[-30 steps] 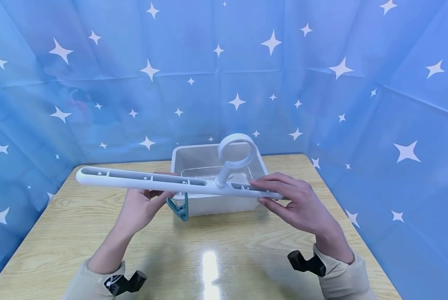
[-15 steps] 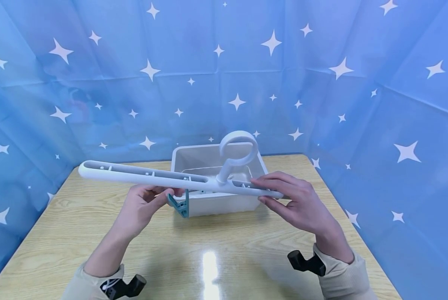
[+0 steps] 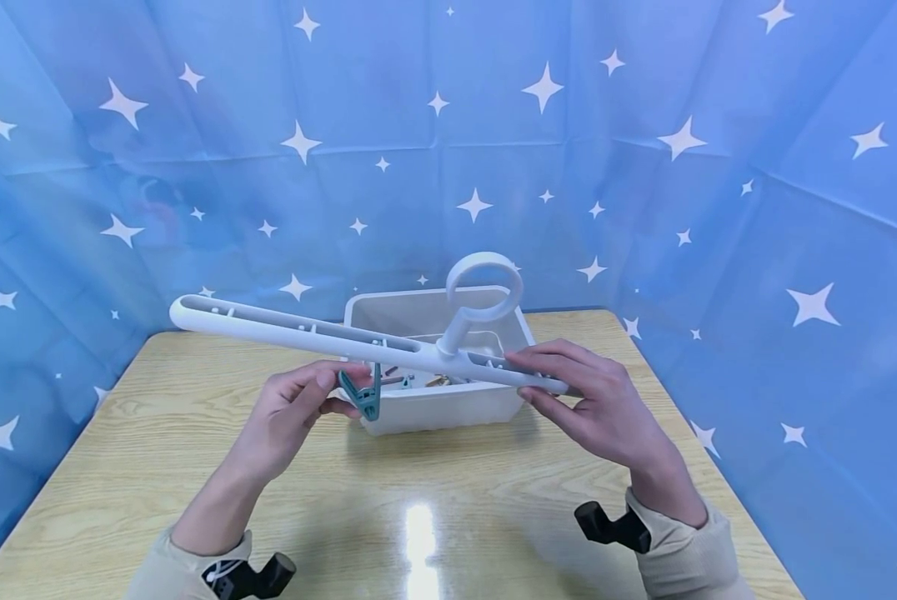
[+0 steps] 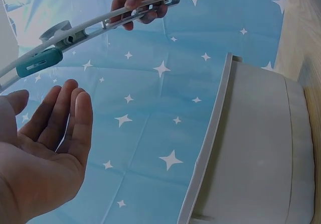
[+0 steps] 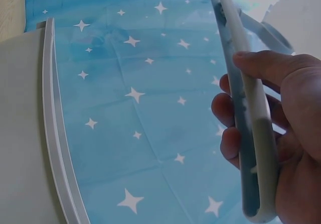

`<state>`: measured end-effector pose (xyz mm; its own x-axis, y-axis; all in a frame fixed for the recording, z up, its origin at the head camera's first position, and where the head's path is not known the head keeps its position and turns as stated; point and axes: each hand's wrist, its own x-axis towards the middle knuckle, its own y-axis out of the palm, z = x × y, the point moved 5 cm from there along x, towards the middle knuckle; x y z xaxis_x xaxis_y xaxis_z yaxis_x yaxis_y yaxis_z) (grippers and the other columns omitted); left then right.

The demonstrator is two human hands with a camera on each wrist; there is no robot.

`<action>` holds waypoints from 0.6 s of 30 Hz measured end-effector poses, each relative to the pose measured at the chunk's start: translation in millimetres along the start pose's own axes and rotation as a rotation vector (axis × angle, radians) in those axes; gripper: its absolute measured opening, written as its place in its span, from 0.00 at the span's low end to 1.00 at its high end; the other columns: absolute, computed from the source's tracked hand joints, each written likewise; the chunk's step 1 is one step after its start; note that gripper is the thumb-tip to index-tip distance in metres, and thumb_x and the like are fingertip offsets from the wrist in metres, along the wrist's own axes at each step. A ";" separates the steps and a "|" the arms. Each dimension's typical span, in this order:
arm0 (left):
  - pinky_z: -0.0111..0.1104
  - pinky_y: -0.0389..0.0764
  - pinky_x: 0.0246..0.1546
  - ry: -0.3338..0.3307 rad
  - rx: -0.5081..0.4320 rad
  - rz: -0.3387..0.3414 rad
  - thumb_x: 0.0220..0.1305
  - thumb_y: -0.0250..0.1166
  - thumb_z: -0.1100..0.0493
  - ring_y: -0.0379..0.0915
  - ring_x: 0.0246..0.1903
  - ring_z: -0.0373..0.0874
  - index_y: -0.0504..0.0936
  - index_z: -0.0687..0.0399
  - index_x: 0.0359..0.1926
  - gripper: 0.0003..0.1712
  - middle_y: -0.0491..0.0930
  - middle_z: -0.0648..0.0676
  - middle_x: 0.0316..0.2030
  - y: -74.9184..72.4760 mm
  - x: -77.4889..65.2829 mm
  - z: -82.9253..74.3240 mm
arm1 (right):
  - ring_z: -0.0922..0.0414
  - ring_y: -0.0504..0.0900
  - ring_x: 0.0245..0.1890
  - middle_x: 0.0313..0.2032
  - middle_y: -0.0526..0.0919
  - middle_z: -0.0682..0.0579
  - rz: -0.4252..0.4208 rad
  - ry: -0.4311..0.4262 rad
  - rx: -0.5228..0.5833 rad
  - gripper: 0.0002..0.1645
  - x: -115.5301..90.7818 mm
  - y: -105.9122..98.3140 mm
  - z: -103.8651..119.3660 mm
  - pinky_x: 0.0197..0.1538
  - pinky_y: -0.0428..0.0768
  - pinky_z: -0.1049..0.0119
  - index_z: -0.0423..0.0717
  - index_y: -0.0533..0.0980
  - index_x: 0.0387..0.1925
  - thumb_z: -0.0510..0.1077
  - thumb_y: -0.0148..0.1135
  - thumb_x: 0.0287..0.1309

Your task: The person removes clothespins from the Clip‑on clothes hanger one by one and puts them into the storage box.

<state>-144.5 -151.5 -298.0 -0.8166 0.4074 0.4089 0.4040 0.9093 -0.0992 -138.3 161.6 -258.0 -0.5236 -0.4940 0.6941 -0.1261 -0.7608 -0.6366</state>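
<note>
A white plastic hanger (image 3: 343,340) with a round hook (image 3: 486,287) is held up in front of me, its left end higher. My right hand (image 3: 591,400) grips the hanger's right arm, thumb on the near side and fingers behind it in the right wrist view. A teal clothespin (image 4: 40,62) hangs from the hanger's left arm, close to the hook. Just below and beside that clothespin is my left hand (image 4: 55,143), palm up with loosely bent fingers. In the left wrist view a gap shows between its fingers and the clothespin.
Behind the hanger a white bin (image 3: 441,412) stands on the wooden table (image 3: 328,517). Several small clips (image 3: 437,381) lie inside it. A blue cloth (image 3: 418,192) with white stars hangs around the back and sides.
The hanger's left end has risen and its hook has moved up slightly. My left hand has come away from the clothespin, which stays on the hanger. The right hand keeps its grip.
</note>
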 end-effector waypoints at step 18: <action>0.35 0.83 0.49 0.110 -0.193 0.190 0.81 0.37 0.65 0.79 0.57 0.43 0.78 0.52 0.63 0.25 0.83 0.49 0.56 15.3 0.8 -4.1 | 0.63 0.82 0.40 0.48 0.85 0.51 0.023 -0.006 0.015 0.22 -0.6 0.7 -2.5 0.37 0.77 0.77 0.49 0.82 0.55 0.37 0.70 0.59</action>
<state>-137.3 -137.6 -295.4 -0.6735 0.5478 0.4962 0.6250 0.7805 -0.0133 -140.2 162.5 -259.7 -0.5210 -0.5139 0.6815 -0.1013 -0.7555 -0.6473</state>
